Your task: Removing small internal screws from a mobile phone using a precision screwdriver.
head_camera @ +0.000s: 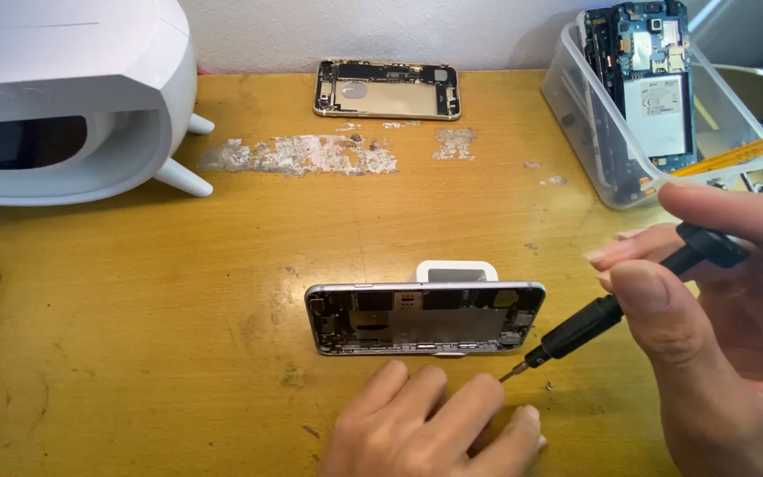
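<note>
On the table [134, 353], a silver phone shell [426, 318] lies at centre. At four o'clock from it, the right hand [717, 353] pinches a black screwdriver [611, 309], tip near the shell's corner. At six o'clock, the left hand [434, 428] rests flat, holding nothing.

Both hands are showing bare here, no gloves, no rings, nothing on the fingers. The left hand [434, 424] is only showing its fingers and knuckles, nails trimmed short and plain. The right hand [717, 344] is showing longer nails, unpainted. No sleeve or watch is showing at either wrist.
</note>
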